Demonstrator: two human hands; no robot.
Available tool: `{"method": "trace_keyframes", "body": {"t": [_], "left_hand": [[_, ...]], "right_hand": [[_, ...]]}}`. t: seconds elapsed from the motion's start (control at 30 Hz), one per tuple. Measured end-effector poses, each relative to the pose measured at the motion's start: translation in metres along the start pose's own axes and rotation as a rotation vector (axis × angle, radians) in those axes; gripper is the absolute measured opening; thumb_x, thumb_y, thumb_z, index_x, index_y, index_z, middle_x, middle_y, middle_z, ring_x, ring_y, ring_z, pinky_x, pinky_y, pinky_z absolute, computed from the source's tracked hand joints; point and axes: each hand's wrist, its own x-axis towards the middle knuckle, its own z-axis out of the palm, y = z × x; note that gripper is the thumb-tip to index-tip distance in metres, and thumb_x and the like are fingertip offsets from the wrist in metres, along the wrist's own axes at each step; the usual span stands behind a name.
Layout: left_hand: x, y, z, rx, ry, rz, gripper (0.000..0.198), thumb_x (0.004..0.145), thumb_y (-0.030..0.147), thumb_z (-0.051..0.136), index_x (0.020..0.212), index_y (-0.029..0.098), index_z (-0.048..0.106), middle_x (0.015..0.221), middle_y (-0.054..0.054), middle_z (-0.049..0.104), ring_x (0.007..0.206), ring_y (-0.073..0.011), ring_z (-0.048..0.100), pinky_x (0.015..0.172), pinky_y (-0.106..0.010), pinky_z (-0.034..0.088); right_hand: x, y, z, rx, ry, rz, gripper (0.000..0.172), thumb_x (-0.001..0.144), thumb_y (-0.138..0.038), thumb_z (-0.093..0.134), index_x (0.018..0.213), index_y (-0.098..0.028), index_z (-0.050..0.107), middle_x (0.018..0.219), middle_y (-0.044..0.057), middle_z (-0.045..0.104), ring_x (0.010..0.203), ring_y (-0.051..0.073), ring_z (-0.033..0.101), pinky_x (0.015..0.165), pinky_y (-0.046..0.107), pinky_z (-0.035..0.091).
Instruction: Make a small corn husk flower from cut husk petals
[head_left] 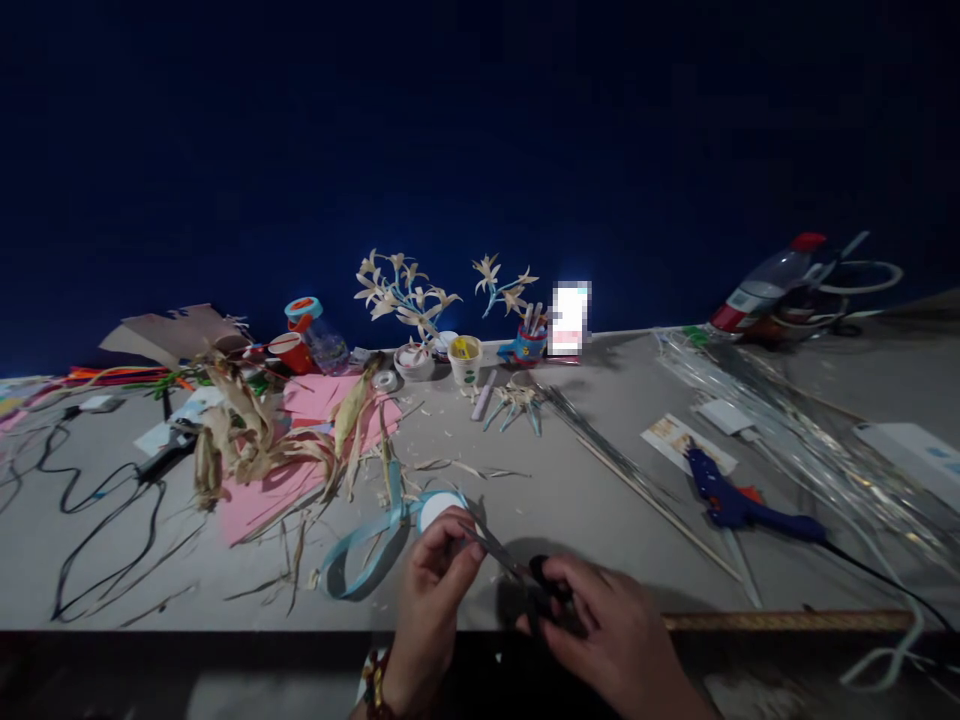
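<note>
My right hand [600,625] grips a pair of scissors [516,567] by the black handles, with the blades pointing up and left. The blade tips meet the fingers of my left hand [442,580], which are closed in a pinch; what they hold is too small to make out. Just behind that hand lies a roll of light-blue tape [442,505], with a loose strip [360,565] curling off to the left. Dried corn husks [247,430] spread over pink paper [262,505] farther left.
Husk flowers on blue stems [405,290] stand at the back beside a paper cup [466,360] and a bright screen [568,320]. Small blue-stemmed pieces [517,405] lie mid-table. On the right are thin wires [622,460], a blue glue gun [739,505] and plastic-wrapped strands [810,440].
</note>
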Motion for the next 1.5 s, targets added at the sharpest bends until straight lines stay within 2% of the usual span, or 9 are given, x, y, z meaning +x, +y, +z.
{"method": "trace_keyframes", "body": {"t": [0.37,0.53,0.63,0.73,0.83,1.03,1.17,1.37,1.5], "left_hand": [[-0.002,0.001,0.0,-0.022,0.004,-0.012,0.017,0.078,0.028,0.082,0.077,0.019,0.068,0.088,-0.003,0.062,0.091,-0.0186,0.06,0.084,-0.026,0.047],[-0.002,0.0,0.0,-0.033,-0.019,-0.006,0.014,0.08,0.027,0.08,0.078,0.019,0.068,0.088,-0.003,0.063,0.092,-0.0184,0.06,0.085,-0.027,0.047],[-0.002,0.0,0.0,-0.029,-0.039,0.007,0.013,0.081,0.027,0.078,0.079,0.02,0.068,0.088,-0.002,0.062,0.09,-0.0175,0.059,0.084,-0.027,0.047],[-0.002,0.004,0.0,0.043,-0.071,0.071,0.01,0.085,0.025,0.075,0.079,0.021,0.067,0.088,-0.002,0.062,0.09,-0.0172,0.058,0.084,-0.027,0.047],[-0.002,0.012,-0.001,0.176,-0.143,0.193,0.008,0.089,0.021,0.069,0.082,0.021,0.067,0.088,-0.003,0.062,0.093,-0.0178,0.058,0.085,-0.028,0.046],[0.002,0.025,-0.003,0.362,-0.284,0.337,0.009,0.092,0.016,0.063,0.085,0.021,0.065,0.088,-0.004,0.064,0.094,-0.0201,0.06,0.089,-0.033,0.045],[0.001,0.025,-0.003,0.404,-0.325,0.331,0.01,0.092,0.015,0.062,0.084,0.021,0.065,0.088,-0.004,0.066,0.093,-0.0199,0.061,0.093,-0.033,0.045],[-0.002,0.023,-0.004,0.377,-0.307,0.243,0.006,0.09,0.018,0.065,0.086,0.021,0.068,0.093,-0.006,0.068,0.102,-0.0228,0.061,0.104,-0.038,0.041],[-0.001,0.024,-0.003,0.329,-0.319,0.23,0.008,0.09,0.019,0.065,0.083,0.021,0.068,0.089,-0.006,0.068,0.098,-0.0223,0.062,0.107,-0.041,0.041]], "right_hand": [[-0.002,-0.002,-0.004,0.032,0.001,0.021,0.021,0.081,-0.038,0.072,0.094,-0.022,0.066,0.072,0.0,0.074,0.062,0.018,0.069,0.054,0.024,0.047],[-0.003,-0.004,-0.006,0.036,-0.043,0.051,0.021,0.082,-0.038,0.071,0.094,-0.022,0.066,0.07,-0.001,0.073,0.06,0.018,0.068,0.052,0.024,0.043],[-0.004,-0.002,-0.004,0.061,-0.051,0.066,0.019,0.081,-0.036,0.072,0.092,-0.022,0.066,0.072,-0.001,0.073,0.063,0.018,0.067,0.057,0.025,0.043],[-0.004,0.001,-0.004,0.132,-0.093,0.116,0.016,0.081,-0.035,0.072,0.085,-0.022,0.063,0.067,-0.003,0.067,0.06,0.015,0.061,0.057,0.023,0.041],[-0.003,0.001,-0.01,0.207,-0.168,0.187,0.023,0.079,-0.035,0.073,0.075,-0.022,0.055,0.062,-0.006,0.058,0.057,0.012,0.052,0.054,0.021,0.037],[-0.001,-0.002,-0.021,0.227,-0.302,0.221,0.024,0.073,-0.03,0.078,0.077,-0.022,0.056,0.063,-0.008,0.054,0.059,0.011,0.048,0.054,0.02,0.034],[0.001,-0.005,-0.021,0.219,-0.299,0.225,0.023,0.073,-0.029,0.079,0.078,-0.022,0.058,0.063,-0.008,0.056,0.059,0.011,0.048,0.054,0.02,0.034],[0.002,-0.009,-0.024,0.244,-0.303,0.228,0.023,0.074,-0.031,0.078,0.077,-0.022,0.057,0.064,-0.008,0.055,0.059,0.011,0.047,0.054,0.02,0.035],[0.004,-0.011,-0.025,0.286,-0.31,0.236,0.027,0.073,-0.031,0.078,0.073,-0.022,0.053,0.063,-0.008,0.052,0.059,0.011,0.045,0.054,0.02,0.034]]}}
